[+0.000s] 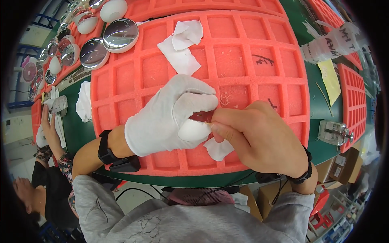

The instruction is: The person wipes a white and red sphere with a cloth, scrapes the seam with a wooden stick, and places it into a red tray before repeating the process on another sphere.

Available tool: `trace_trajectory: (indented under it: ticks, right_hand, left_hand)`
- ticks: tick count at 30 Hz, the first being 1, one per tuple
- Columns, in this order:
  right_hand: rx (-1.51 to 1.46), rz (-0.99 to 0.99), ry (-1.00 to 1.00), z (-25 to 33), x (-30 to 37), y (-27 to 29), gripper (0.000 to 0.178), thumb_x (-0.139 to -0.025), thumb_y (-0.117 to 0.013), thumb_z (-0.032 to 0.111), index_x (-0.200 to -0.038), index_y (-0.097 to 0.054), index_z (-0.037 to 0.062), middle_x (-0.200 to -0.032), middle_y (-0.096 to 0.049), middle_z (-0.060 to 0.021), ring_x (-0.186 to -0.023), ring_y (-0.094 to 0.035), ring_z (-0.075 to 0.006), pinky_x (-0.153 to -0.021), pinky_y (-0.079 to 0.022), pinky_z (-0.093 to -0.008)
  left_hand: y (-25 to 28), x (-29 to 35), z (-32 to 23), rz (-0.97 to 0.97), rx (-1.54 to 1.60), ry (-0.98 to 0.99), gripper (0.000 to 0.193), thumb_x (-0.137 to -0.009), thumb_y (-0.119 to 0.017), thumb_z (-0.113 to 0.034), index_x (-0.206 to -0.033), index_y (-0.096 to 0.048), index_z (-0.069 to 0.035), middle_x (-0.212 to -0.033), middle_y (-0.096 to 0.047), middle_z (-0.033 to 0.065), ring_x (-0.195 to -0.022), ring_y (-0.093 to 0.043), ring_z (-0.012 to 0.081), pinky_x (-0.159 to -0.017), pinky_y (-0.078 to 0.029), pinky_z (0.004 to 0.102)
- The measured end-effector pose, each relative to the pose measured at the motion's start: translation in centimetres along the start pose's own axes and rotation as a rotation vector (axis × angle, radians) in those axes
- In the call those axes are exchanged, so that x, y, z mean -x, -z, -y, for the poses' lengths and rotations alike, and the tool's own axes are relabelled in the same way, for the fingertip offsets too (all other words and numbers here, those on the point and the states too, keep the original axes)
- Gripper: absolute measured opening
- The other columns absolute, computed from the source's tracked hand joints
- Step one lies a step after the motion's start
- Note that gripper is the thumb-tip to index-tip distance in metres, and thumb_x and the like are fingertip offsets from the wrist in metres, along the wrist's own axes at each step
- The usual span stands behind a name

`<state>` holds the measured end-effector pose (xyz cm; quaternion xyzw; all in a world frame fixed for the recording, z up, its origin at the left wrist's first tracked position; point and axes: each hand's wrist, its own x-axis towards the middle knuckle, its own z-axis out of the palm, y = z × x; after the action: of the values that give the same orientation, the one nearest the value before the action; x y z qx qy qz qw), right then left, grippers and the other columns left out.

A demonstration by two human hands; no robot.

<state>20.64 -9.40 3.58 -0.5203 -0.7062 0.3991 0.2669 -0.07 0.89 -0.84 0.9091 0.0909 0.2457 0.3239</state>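
My left hand [158,117], in a white glove, is closed around a round lens [193,131] with a white domed side and a shiny face that looks dark red. The lens is tilted, its face partly hidden by my gloved fingers. My bare right hand [265,135] pinches at the lens's right edge, thumb and forefinger together. Whatever lies between those fingertips is too small to tell. Both hands are over a red foam tray [233,65] with square compartments. A crumpled white wipe [180,52] lies beyond my left hand, and another white piece [219,149] sits below the lens.
Several dome-backed lenses [120,35] crowd the far left. At the right are a glass pump bottle [335,133], yellow paper [330,82], a plastic-wrapped roll [332,43] and another red tray [353,103]. A co-worker's hand [50,131] works at the left by a clear cup [60,106].
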Motion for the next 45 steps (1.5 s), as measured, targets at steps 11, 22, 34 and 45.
trace_trajectory:
  ticks: [11,22,34,45]
  right_hand:
    - [-0.178,0.001,-0.052,0.0,-0.2,0.2,0.025,-0.101,-0.054,0.013,-0.081,-0.063,0.0018,-0.066,-0.059,-0.0143,-0.057,-0.057,-0.0330,-0.055,-0.043,-0.0386]
    - [-0.247,0.131,-0.055,-0.8,-0.2,1.2,0.024,-0.102,-0.052,0.013,-0.088,-0.066,0.0004,-0.067,-0.059,-0.0140,-0.059,-0.055,-0.0276,-0.058,-0.043,-0.0358]
    - [-0.192,0.089,-0.073,0.1,-0.3,0.8,0.025,-0.101,-0.053,0.013,-0.084,-0.066,-0.0003,-0.071,-0.064,-0.0156,-0.063,-0.060,-0.0331,-0.061,-0.046,-0.0393]
    - [-0.399,0.202,-0.335,1.3,-1.2,1.9,0.030,-0.103,-0.055,0.018,-0.084,-0.069,0.0004,-0.064,-0.058,-0.0044,-0.055,-0.047,-0.0132,-0.054,-0.036,-0.0310]
  left_hand:
    - [0.4,-0.3,0.0,0.032,0.015,0.000,0.068,-0.065,-0.090,-0.015,-0.123,-0.054,-0.012,-0.123,-0.059,0.0110,-0.111,-0.057,0.0308,-0.091,-0.050,0.0413]
    - [0.9,-0.7,-0.2,0.043,0.058,0.022,0.068,-0.061,-0.094,-0.020,-0.118,-0.057,-0.012,-0.122,-0.061,0.0102,-0.107,-0.059,0.0302,-0.089,-0.051,0.0392]
    - [0.1,-0.3,-0.1,0.020,0.012,-0.005,0.064,-0.066,-0.090,-0.015,-0.119,-0.056,-0.013,-0.121,-0.059,0.0110,-0.109,-0.058,0.0296,-0.087,-0.052,0.0393]
    - [1.1,-1.1,-0.4,0.141,-0.082,0.030,0.063,-0.062,-0.090,-0.015,-0.116,-0.058,-0.012,-0.121,-0.060,0.0108,-0.108,-0.058,0.0299,-0.087,-0.052,0.0396]
